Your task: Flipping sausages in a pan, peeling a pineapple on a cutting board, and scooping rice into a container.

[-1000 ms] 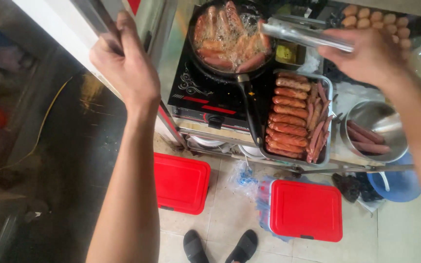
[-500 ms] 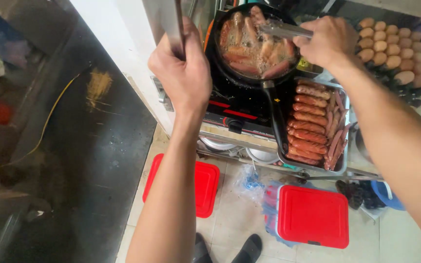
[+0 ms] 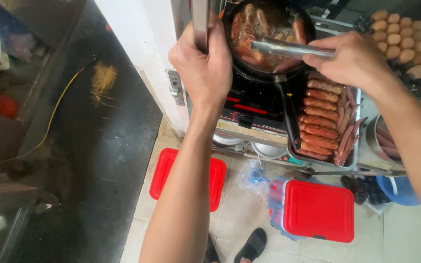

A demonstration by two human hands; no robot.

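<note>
Head view, looking straight down. Left hand [image 3: 205,68] is closed around an upright metal bar [image 3: 200,22] at the edge of the stall, probably as a brace while the body leans over the cooking. Right hand [image 3: 352,61] is closed on the grip end of a pair of metal tongs [image 3: 293,48]; their tips reach leftward from that hand into a black frying pan [image 3: 269,36], low over the frying sausages [image 3: 249,34], though whether they pinch a piece cannot be told. The pan sits between the two hands on a black cooktop [image 3: 254,100], its long handle [image 3: 291,112] pointing back toward the person, out of the tongs' path. Just below the right hand a metal tray [image 3: 354,163] holds rows of browned sausages, set hard beside the pan so a transfer is short. Beyond the right hand, a tray of eggs [image 3: 405,41]. Below both forearms, on the tiled floor, lie two red-lidded containers [image 3: 317,209].
</note>
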